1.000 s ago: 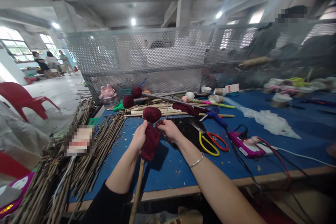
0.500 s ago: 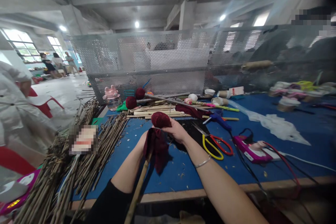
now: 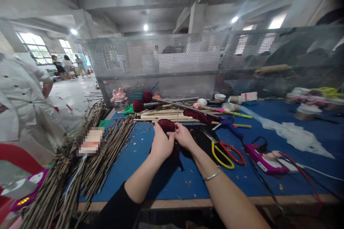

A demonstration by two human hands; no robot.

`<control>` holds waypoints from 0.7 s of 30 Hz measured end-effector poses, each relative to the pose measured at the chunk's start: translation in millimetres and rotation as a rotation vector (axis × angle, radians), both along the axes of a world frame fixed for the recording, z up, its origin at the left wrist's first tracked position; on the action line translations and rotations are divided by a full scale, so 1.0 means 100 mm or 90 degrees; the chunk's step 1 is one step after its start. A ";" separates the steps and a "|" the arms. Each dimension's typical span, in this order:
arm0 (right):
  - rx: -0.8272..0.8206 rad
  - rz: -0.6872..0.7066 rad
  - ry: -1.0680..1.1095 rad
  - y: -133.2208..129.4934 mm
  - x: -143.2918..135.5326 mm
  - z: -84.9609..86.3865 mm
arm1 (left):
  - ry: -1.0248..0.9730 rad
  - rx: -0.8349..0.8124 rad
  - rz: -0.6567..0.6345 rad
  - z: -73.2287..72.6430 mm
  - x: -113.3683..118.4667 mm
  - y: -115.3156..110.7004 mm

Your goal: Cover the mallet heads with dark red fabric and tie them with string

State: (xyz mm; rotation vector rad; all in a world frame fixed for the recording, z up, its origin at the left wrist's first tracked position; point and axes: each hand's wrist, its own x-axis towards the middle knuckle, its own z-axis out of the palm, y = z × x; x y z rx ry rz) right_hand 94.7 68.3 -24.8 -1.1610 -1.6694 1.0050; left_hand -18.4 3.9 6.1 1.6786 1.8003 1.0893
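"Holding what over there?"
"On my feed, my left hand grasps the ball above the table; my right hand pinches beside it, on what I can't tell."

A deep burgundy ball against a plain blue surface. Right of the ball, scissors with one yellow and one red handle, a blue glue gun and a magenta power strip. Left of it, grey-brown twigs. Beyond it, pale tan sticks and a silver-grey partition dotted with holes.
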 end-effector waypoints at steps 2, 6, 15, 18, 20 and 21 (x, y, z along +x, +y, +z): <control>0.013 -0.016 -0.024 -0.03 0.00 0.03 | -0.001 -0.051 0.011 -0.12 -0.01 -0.02; 0.037 -0.046 -0.052 -0.06 -0.01 0.05 | -0.009 -0.069 -0.021 -0.31 -0.10 -0.04; 0.126 0.055 -0.058 -0.09 0.05 0.09 | -0.155 0.025 -0.067 -0.34 -0.33 0.08; 0.159 0.056 -0.073 -0.10 0.08 0.11 | -0.236 0.018 -0.087 -0.32 -0.35 0.08; 0.143 0.056 -0.037 -0.10 0.08 0.12 | -0.308 0.009 -0.106 -0.29 -0.34 0.05; 0.124 0.058 -0.013 -0.10 0.07 0.12 | -0.356 -0.001 -0.119 -0.26 -0.33 0.03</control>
